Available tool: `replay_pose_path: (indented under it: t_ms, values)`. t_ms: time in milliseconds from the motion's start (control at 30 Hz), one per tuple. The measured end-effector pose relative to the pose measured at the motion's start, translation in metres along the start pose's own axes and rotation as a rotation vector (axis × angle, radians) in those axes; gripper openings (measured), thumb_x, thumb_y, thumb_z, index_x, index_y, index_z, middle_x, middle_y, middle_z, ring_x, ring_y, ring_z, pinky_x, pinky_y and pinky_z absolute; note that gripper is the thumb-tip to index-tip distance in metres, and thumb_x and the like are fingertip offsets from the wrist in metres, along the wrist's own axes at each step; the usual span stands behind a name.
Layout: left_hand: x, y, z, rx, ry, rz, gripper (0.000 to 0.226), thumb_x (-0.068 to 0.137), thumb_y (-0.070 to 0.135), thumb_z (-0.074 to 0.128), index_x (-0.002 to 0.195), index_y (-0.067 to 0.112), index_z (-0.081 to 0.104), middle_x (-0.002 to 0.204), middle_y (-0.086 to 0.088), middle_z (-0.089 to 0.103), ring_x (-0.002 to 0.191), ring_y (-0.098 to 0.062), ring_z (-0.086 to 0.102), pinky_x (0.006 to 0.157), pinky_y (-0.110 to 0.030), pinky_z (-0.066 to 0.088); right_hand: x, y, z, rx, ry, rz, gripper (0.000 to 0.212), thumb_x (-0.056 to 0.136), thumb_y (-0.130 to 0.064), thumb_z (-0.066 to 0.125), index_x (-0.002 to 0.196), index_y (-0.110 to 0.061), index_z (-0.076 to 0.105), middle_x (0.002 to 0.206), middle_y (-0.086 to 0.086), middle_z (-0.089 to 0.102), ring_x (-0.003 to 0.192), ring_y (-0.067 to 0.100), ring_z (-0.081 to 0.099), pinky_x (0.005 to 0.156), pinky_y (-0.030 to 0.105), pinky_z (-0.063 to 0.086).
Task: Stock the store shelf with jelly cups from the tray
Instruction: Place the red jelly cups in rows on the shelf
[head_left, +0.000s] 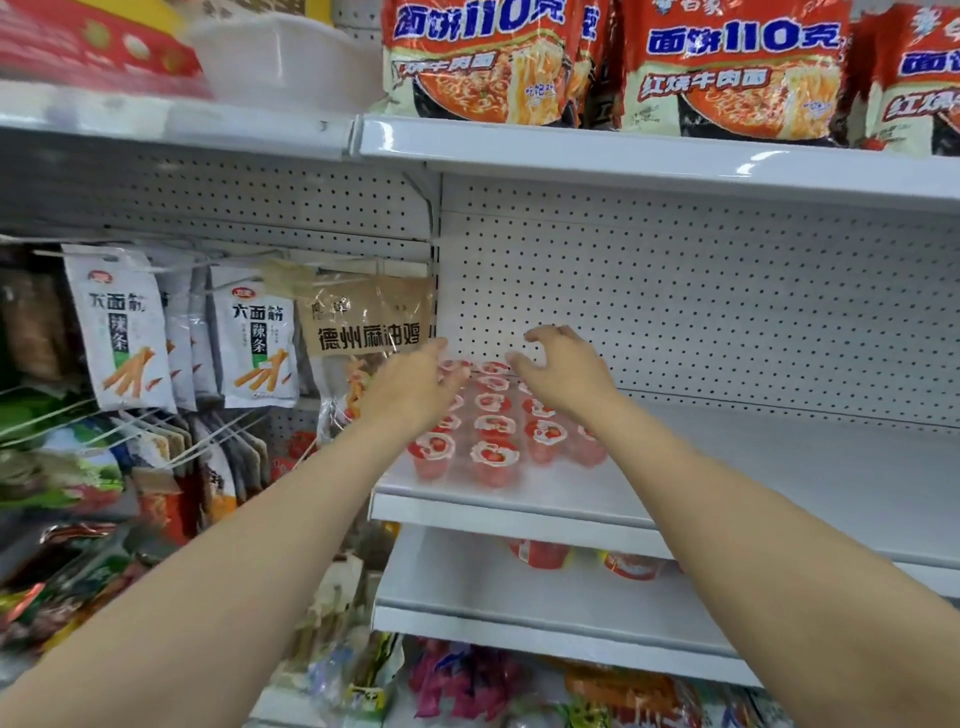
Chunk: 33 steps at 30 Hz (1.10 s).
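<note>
Left hand: the left hand (415, 389) reaches in at the 10 o'clock corner of the cups, fingers extended and loose, touching or just above the rear-left lids; contact cannot be told, and it grips nothing that shows.
Cups: the jelly cups (493, 457), red with white lids, stand upright in a block at the left end of the middle shelf (519, 512), rows running from the front lip back toward the pegboard (675, 312); the block's long axis points at 12 o'clock, away from the person.
Right hand: the right hand (563, 374) hangs over the rear-right rows at 1 o'clock of the block, fingers half-curled and spread, holding nothing visible.
Key relation: both hands sit at the far end of the block, one on each flank, the cups lying below and between them; the front rows at 6 o'clock are uncovered. Neither hand is clearly nearer.
Tray: not seen here.
Likely next: judged from the flanking pose, the hands look set to square or press the back rows together.
Free space: bare shelf stretches toward 3 o'clock of the cups.
Above: noodle packs (727, 67).
</note>
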<state>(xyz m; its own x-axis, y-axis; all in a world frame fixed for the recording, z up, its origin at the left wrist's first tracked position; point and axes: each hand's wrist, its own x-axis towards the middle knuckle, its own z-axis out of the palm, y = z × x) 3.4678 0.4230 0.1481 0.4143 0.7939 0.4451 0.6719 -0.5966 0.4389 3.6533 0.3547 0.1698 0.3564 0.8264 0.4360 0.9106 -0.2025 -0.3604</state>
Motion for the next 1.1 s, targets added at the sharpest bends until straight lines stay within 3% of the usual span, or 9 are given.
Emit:
replay_pose_path:
  t_ms: [200, 400, 533, 633, 800, 933, 1100]
  values:
    - [-0.017, -0.067, -0.059, 0.105, 0.1, -0.099, 0.053, 0.098, 0.052, 0.045, 0.141, 0.021, 0.043, 0.119, -0.011, 0.067, 0.112, -0.033, 0.06, 0.088, -0.044, 0.052, 0.002, -0.096, 0.025, 0.051, -0.069, -0.145, 0.055, 0.096, -0.052, 0.05, 0.143, -0.023, 0.048, 0.147, 0.009, 0.046, 0.128, 0.028, 0.05, 0.102, 0.04, 0.044]
    - [-0.057, -0.145, -0.11, 0.14, 0.118, -0.154, 0.055, 0.098, 0.048, 0.049, 0.144, 0.019, 0.042, 0.132, -0.01, 0.061, 0.117, -0.033, 0.058, 0.091, -0.043, 0.05, -0.011, -0.185, 0.071, 0.089, -0.128, -0.25, 0.054, 0.097, -0.051, 0.049, 0.143, -0.024, 0.048, 0.148, 0.004, 0.049, 0.14, 0.025, 0.04, 0.109, 0.042, 0.041]
    - [-0.083, -0.193, -0.134, 0.171, 0.119, -0.194, 0.056, 0.094, 0.045, 0.057, 0.143, 0.021, 0.044, 0.129, -0.01, 0.062, 0.127, -0.029, 0.051, 0.096, -0.045, 0.047, -0.026, -0.229, 0.104, 0.084, -0.201, -0.292, 0.057, 0.096, -0.055, 0.049, 0.144, -0.024, 0.045, 0.147, 0.007, 0.048, 0.131, 0.029, 0.048, 0.1, 0.042, 0.046]
    - [-0.102, -0.222, -0.147, 0.172, 0.114, -0.203, 0.052, 0.092, 0.041, 0.061, 0.139, 0.022, 0.049, 0.132, -0.01, 0.059, 0.114, -0.029, 0.06, 0.087, -0.043, 0.052, -0.038, -0.255, 0.132, 0.088, -0.235, -0.33, 0.057, 0.096, -0.052, 0.05, 0.144, -0.021, 0.045, 0.147, 0.007, 0.048, 0.131, 0.029, 0.048, 0.099, 0.039, 0.045]
    - [-0.128, -0.276, -0.139, 0.214, 0.077, -0.233, 0.05, 0.095, 0.044, 0.055, 0.14, 0.022, 0.049, 0.121, -0.012, 0.065, 0.111, -0.033, 0.061, 0.083, -0.041, 0.052, -0.055, -0.281, 0.187, 0.092, -0.33, -0.313, 0.058, 0.095, -0.055, 0.049, 0.141, -0.021, 0.047, 0.146, 0.007, 0.048, 0.13, 0.029, 0.048, 0.099, 0.041, 0.047]
    - [-0.15, -0.318, -0.112, 0.166, 0.005, -0.319, 0.047, 0.096, 0.044, 0.052, 0.137, 0.02, 0.05, 0.101, -0.013, 0.068, 0.098, -0.036, 0.064, 0.075, -0.044, 0.054, -0.069, -0.287, 0.234, 0.063, -0.435, -0.292, 0.057, 0.096, -0.054, 0.049, 0.144, -0.022, 0.045, 0.144, 0.006, 0.048, 0.132, 0.028, 0.047, 0.099, 0.041, 0.046]
    - [-0.184, -0.372, -0.061, 0.135, -0.122, -0.473, 0.046, 0.095, 0.042, 0.053, 0.134, 0.018, 0.052, 0.116, -0.016, 0.066, 0.106, -0.037, 0.061, 0.084, -0.044, 0.052, -0.095, -0.274, 0.309, 0.072, -0.601, -0.261, 0.056, 0.095, -0.055, 0.051, 0.14, -0.022, 0.05, 0.139, 0.006, 0.052, 0.124, 0.029, 0.053, 0.098, 0.041, 0.046]
